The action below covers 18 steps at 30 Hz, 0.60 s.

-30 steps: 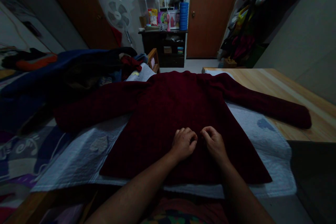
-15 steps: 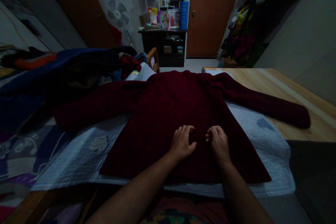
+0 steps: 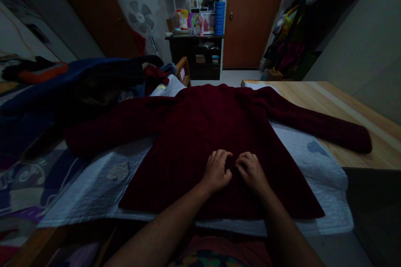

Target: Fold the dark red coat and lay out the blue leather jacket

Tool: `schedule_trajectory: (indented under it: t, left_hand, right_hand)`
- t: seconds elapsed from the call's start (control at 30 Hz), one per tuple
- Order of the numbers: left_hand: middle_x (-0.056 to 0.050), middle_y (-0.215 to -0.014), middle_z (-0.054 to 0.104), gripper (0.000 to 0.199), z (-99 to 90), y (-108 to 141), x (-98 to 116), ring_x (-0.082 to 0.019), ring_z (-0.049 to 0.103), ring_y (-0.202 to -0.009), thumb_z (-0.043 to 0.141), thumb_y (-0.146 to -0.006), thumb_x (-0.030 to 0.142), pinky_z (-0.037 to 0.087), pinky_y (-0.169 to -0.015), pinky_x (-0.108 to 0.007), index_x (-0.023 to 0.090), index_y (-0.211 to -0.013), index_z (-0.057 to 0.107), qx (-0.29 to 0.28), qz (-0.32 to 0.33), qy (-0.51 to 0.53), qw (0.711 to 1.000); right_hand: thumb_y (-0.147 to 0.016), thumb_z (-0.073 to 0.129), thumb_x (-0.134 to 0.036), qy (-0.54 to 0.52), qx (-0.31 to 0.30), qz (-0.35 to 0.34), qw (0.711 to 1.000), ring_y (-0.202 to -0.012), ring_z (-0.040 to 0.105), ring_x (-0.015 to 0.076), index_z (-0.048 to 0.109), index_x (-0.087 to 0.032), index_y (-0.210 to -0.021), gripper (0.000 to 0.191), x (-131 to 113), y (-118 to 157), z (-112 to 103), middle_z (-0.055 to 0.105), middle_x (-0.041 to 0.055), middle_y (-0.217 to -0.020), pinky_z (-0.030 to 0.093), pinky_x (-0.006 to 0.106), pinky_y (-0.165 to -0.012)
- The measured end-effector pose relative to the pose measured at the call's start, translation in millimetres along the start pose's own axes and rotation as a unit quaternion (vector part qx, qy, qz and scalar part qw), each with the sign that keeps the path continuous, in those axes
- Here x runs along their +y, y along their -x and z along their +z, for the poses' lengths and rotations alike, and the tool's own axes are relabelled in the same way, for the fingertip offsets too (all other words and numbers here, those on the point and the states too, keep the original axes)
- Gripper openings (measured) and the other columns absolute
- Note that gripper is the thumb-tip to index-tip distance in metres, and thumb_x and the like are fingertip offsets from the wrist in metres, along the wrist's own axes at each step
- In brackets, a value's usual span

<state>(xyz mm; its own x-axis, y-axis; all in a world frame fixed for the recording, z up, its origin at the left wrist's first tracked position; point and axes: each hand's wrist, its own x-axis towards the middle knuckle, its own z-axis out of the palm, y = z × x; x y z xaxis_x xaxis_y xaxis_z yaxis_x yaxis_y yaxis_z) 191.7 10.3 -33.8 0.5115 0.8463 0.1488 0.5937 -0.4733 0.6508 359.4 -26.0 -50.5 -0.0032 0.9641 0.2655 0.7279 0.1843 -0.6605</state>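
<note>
A dark red long-sleeved garment [image 3: 216, 125] lies spread flat in front of me, its sleeves stretched out to both sides and its wide hem toward me. Over its lower middle is my left hand [image 3: 217, 171], fingers bent and thumb apart from them, holding nothing. Close beside it, with a small gap between them, my right hand [image 3: 252, 171] has loosely curved fingers and nothing visible in its grasp. Both hands are at the cloth; how firmly they touch it cannot be made out. Under the garment is a light blue quilted sheet [image 3: 326, 183].
A heap of dark clothes [image 3: 78, 79] lies at the left, against one sleeve. On the right, the other sleeve rests on a wooden surface [image 3: 313, 96]. Farther back stand a dark cabinet [image 3: 175, 50], a fan [image 3: 140, 16] and a brown door [image 3: 250, 16].
My right hand has shifted left, nearer my left hand, and turned so its back shows more. The left hand and the garment stay nearly in place.
</note>
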Motion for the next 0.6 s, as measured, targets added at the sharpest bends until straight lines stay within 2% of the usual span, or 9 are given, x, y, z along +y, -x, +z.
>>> schedule_trajectory:
  t: [0.2,0.33,0.4,0.47,0.53,0.6]
  left_hand:
    - [-0.001,-0.115,0.058,0.035,-2.0,0,1,-0.021,0.049,-0.107,0.057,-0.073,0.012,0.038,-0.095,-0.037,0.027,-0.105,0.059,-0.017,0.003,0.004,1.000]
    - [0.001,-0.111,0.062,0.017,-1.8,-5,2,-0.019,0.052,-0.103,0.060,-0.079,0.021,0.039,-0.092,-0.035,0.027,-0.095,0.064,-0.026,0.011,0.021,0.999]
    - [0.002,-0.105,0.065,0.010,-1.8,-8,2,-0.018,0.055,-0.099,0.059,-0.081,0.022,0.040,-0.089,-0.033,0.026,-0.089,0.064,-0.031,0.008,0.030,0.999]
    - [0.003,-0.098,0.067,0.009,-1.9,-11,2,-0.017,0.057,-0.095,0.057,-0.083,0.021,0.041,-0.087,-0.031,0.026,-0.087,0.063,-0.034,0.001,0.040,0.999]
    - [0.003,-0.094,0.069,0.011,-1.8,-12,3,-0.016,0.059,-0.092,0.055,-0.084,0.019,0.041,-0.085,-0.030,0.025,-0.087,0.063,-0.037,-0.008,0.046,0.998]
    - [0.003,-0.091,0.069,0.013,-0.6,-13,3,-0.016,0.060,-0.089,0.054,-0.084,0.017,0.042,-0.083,-0.029,0.025,-0.086,0.063,-0.037,-0.013,0.042,0.998]
  right_hand:
    - [-0.076,0.051,-0.018,-0.062,0.033,0.021,0.997,-0.083,0.052,0.0203,0.052,-0.022,-0.070,0.007,-1,-2,-10,0.057,0.0042,-0.082,0.041,0.035,-0.079]
    - [-0.081,0.052,-0.026,-0.174,0.033,0.044,0.983,-0.088,0.055,0.0198,0.053,-0.022,-0.072,0.010,-7,-2,-14,0.059,0.0048,-0.089,0.043,0.032,-0.082]
    - [-0.084,0.054,-0.032,-0.246,0.019,0.061,0.967,-0.089,0.056,0.0192,0.055,-0.021,-0.075,0.014,-10,-2,-13,0.060,0.0049,-0.092,0.043,0.030,-0.081]
    - [-0.085,0.055,-0.037,-0.318,-0.011,0.099,0.943,-0.075,0.056,0.0160,0.057,-0.021,-0.081,0.017,-12,-2,-11,0.060,0.0028,-0.084,0.044,0.027,-0.069]
    - [-0.086,0.055,-0.043,-0.375,-0.045,0.141,0.915,-0.057,0.048,0.0121,0.056,-0.020,-0.086,0.023,-14,-3,-9,0.057,-0.0006,-0.071,0.038,0.024,-0.054]
    - [-0.086,0.054,-0.047,-0.404,-0.061,0.164,0.898,-0.050,0.043,0.0102,0.055,-0.020,-0.086,0.026,-15,-5,-6,0.056,-0.0023,-0.065,0.034,0.023,-0.049]
